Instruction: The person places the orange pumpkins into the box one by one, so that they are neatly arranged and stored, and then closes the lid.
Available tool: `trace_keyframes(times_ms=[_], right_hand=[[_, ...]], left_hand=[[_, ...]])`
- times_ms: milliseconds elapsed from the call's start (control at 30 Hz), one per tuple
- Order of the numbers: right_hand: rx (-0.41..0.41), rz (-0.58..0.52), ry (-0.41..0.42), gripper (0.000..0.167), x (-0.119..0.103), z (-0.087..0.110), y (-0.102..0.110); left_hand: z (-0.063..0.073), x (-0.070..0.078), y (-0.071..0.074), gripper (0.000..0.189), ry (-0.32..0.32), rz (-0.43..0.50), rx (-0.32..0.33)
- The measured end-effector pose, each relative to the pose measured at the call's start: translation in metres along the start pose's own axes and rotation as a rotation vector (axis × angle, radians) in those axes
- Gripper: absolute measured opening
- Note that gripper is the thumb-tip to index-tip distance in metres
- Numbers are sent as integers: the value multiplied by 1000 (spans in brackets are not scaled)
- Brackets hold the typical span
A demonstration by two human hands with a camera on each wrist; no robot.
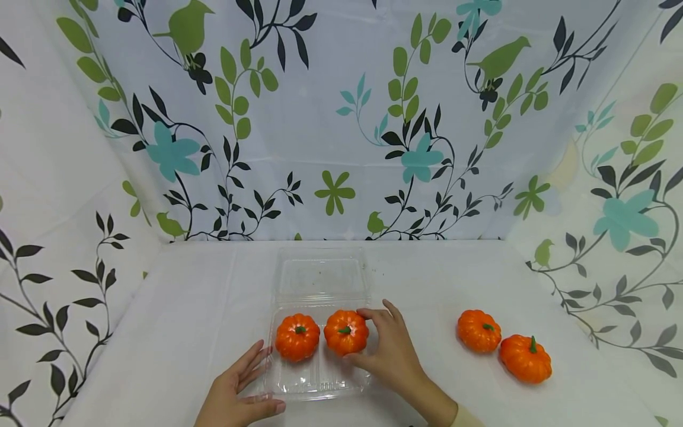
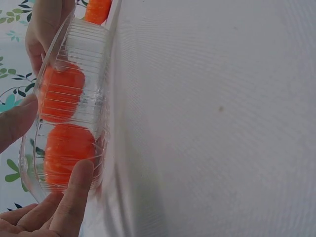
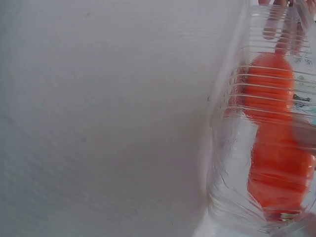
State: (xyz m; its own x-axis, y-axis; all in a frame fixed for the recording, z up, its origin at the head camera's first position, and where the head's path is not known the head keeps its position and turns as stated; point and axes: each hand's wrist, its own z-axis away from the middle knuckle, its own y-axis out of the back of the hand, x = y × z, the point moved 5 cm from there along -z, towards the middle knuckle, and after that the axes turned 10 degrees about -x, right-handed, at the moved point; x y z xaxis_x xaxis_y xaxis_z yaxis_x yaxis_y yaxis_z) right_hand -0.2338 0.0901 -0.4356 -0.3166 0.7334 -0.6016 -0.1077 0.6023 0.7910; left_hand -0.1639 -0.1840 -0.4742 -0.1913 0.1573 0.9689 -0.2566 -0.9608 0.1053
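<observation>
Two small orange toy pumpkins sit side by side in the bottom of an open clear plastic clamshell box (image 1: 309, 388). Around the right-hand pumpkin (image 1: 345, 332) my right hand (image 1: 392, 353) has its thumb and fingers, holding it from the right side. The left-hand pumpkin (image 1: 297, 337) stands free of both hands. My left hand (image 1: 235, 388) touches the box's left side with extended fingers, its thumb by the front edge. Through the ribbed wall in the left wrist view, both pumpkins show, with a left fingertip (image 2: 81, 173) against the plastic.
Two more orange pumpkins, one (image 1: 478, 331) slightly behind the other (image 1: 525, 359), lie on the white cloth to the right. The box's lid (image 1: 320, 276) lies folded back behind its base. A patterned curtain (image 1: 331, 118) hangs beyond the table's far edge.
</observation>
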Motion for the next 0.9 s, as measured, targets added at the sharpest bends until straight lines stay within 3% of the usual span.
trace_keyframes(times_ms=[200,900], right_hand=[[-5,52,-17,76,1,-1,-3],[64,206,67,76,1,-3,-10]], left_hand=[[0,0,0,114,4,14,9],[0,-1,1,113,-6,10,-3]])
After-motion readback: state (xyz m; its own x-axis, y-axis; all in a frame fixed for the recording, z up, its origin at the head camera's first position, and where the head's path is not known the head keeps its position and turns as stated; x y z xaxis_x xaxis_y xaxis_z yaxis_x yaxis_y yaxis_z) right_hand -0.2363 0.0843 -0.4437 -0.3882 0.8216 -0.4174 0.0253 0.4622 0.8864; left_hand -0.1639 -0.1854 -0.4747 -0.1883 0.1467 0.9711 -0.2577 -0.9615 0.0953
